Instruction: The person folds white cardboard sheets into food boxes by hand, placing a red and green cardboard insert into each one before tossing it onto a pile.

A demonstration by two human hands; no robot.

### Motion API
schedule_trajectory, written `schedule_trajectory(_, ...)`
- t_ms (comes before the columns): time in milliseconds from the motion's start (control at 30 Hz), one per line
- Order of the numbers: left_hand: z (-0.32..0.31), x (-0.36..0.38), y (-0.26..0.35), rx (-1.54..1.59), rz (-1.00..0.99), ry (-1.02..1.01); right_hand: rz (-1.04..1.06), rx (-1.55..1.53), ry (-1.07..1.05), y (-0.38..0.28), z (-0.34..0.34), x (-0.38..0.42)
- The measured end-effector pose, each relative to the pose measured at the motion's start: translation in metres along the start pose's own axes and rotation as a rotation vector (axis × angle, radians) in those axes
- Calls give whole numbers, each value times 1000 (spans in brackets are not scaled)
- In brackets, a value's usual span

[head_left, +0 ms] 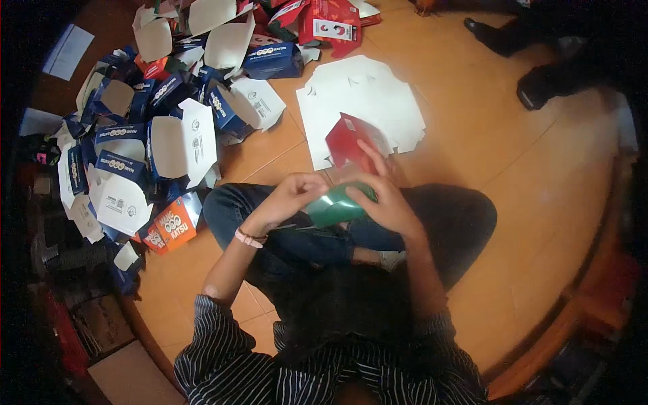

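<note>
Above my crossed legs I hold a small cardboard box (pixel 341 204), with a glossy green panel toward me and a red panel on its far side. My left hand (pixel 302 192) is closed at its left edge, fingertips pinched against the card. My right hand (pixel 388 202) grips the right side, with the thumb on the green panel and a finger raised by the red panel. Beyond the box, flat white cardboard blanks (pixel 361 91) lie on the floor. The inside of the box is hidden from me.
A large heap of folded boxes, mostly dark blue (pixel 121 165) with white flaps, fills the floor on the left. Red boxes (pixel 331 27) lie at its far end, and an orange box (pixel 177 219) at its near edge. Another person's feet (pixel 530 88) are at the upper right.
</note>
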State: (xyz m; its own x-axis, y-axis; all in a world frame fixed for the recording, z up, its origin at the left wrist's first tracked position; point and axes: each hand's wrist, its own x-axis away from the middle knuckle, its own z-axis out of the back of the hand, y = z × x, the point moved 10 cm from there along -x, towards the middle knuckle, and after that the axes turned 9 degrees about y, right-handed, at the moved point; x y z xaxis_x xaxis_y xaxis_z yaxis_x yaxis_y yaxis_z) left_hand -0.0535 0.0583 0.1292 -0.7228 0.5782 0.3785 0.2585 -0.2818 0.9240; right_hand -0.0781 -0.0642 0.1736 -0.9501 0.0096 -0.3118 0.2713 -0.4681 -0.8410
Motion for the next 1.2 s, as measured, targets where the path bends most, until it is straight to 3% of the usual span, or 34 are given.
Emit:
schedule_trajectory(33,2,4,4,2,-5,-8,-2,8,4,2,2,0)
schedule_trajectory(100,8,13,14,550,40,12,-87,-34,219,13,26,1)
schedule_trajectory(133,3,14,11,549,36,2,-126,-55,329,18,38,1)
schedule_trajectory(200,28,18,14,395,-290,341,-140,-8,418,20,52,3)
schedule_trajectory(233,35,18,7,354,-366,522,-153,32,498,19,62,7)
schedule_trajectory(267,26,16,-1,365,-359,526,-165,70,574,18,70,12)
schedule_trajectory(333,31,51,44,-3,-621,1017,-81,179,619,3,78,14)
schedule_trajectory(367,14,64,85,-247,-717,1060,-139,115,563,7,76,16)
schedule_trajectory(400,5,65,102,-236,-714,1063,-198,51,506,11,73,20)
schedule_trajectory(467,-51,50,141,-690,-895,777,-160,-4,542,0,73,24)
schedule_trajectory(500,-53,45,144,-688,-900,782,-171,-70,599,-4,81,26)
schedule_trajectory(567,-71,34,147,-735,-1007,606,-123,-163,655,-18,92,23)
schedule_trajectory(600,-69,28,142,-740,-1005,602,-126,-168,658,-16,91,25)
schedule_trajectory(700,-19,39,137,-135,-1038,925,-164,-218,654,-7,88,25)
schedule_trajectory(733,-18,40,144,-133,-1038,926,-157,-340,682,-6,85,25)
schedule_trajectory(767,-39,31,158,-386,-1066,749,-151,-462,707,-5,84,25)
schedule_trajectory(833,-78,15,153,-805,-1042,315,-148,-411,714,-1,89,26)
schedule_trajectory(867,-74,16,154,-806,-1041,318,-146,-361,724,2,93,28)
schedule_trajectory(933,-75,16,150,-584,-994,95,-162,-335,760,26,99,41)
schedule_trajectory(967,-57,14,140,-349,-982,125,-171,-311,799,35,104,47)
schedule_trajectory(1000,-54,14,132,-359,-994,128,-158,-319,803,29,110,43)
schedule_trajectory(1067,18,22,113,-90,-862,788,-486,-984,1000,55,110,56)
schedule_trajectory(1100,26,23,102,-95,-877,798,-376,-1131,895,63,106,53)
schedule_trajectory(1167,34,-6,49,2,-459,612,-415,-1200,910,77,100,55)
schedule_trajectory(1200,36,-2,48,6,-461,624,-467,-1259,935,85,95,57)
